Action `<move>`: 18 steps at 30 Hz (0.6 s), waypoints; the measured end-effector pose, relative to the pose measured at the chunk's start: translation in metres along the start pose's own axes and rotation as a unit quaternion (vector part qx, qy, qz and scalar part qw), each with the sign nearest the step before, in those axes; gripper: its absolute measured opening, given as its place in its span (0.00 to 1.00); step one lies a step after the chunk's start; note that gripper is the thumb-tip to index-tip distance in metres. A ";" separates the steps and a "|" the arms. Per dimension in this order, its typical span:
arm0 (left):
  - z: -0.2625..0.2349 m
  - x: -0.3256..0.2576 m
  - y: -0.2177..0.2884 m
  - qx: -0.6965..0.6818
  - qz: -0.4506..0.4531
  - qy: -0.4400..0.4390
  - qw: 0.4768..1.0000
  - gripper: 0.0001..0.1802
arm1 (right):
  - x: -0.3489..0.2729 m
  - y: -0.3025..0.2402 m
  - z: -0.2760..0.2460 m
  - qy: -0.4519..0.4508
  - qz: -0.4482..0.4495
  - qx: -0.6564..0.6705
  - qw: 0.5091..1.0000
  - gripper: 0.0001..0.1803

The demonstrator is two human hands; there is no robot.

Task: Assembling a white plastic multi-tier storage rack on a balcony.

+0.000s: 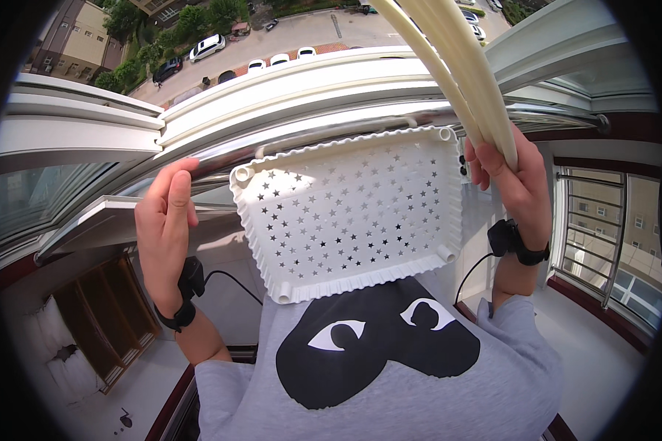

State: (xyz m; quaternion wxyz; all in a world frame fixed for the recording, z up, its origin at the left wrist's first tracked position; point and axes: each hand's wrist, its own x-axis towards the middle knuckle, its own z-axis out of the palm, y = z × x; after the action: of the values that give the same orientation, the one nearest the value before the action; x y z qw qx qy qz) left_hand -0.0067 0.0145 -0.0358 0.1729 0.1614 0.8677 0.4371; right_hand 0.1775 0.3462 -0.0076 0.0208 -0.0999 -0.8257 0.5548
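Between my forearms, against the metal rail and above my shirt, is a white plastic basket [349, 209]. It is rectangular, with star-shaped holes, a wavy rim and round hollow posts at its corners. My right hand [518, 180] is closed around a bundle of long cream-coloured curved tubes [471, 70], which rise beyond the top of the view. To the left of the basket, my left hand [165, 224] is raised near the rail. Its fingers are loosely bent with the thumb close to the index finger, and nothing shows in it.
A shiny metal rail [316, 121] runs along the white window frame [301, 84]. Outside, far below, are parked cars [207, 48] and trees. A barred window [607, 228] stands at the right, a wooden shelf [99, 323] at the lower left. Black cables run from both wrist straps.
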 end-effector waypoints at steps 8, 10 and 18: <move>0.043 0.018 0.045 -0.303 0.093 -0.112 0.942 0.20 | 0.047 -0.022 0.033 -0.255 -0.016 0.040 0.966 0.11; 0.040 0.017 0.049 -0.329 0.090 -0.102 0.935 0.17 | 0.049 -0.019 0.028 -0.237 0.001 0.057 0.970 0.13; 0.011 0.002 0.013 -0.156 0.219 0.258 0.928 0.18 | 0.020 0.048 -0.017 0.147 -0.114 0.189 0.964 0.15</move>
State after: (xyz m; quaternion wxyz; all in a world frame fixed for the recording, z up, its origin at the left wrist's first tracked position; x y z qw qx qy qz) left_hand -0.0014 0.0307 -0.0316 -0.1345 0.2004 0.7464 0.6203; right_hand 0.1672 0.3829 -0.0470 0.2238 -0.0801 -0.6996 0.6739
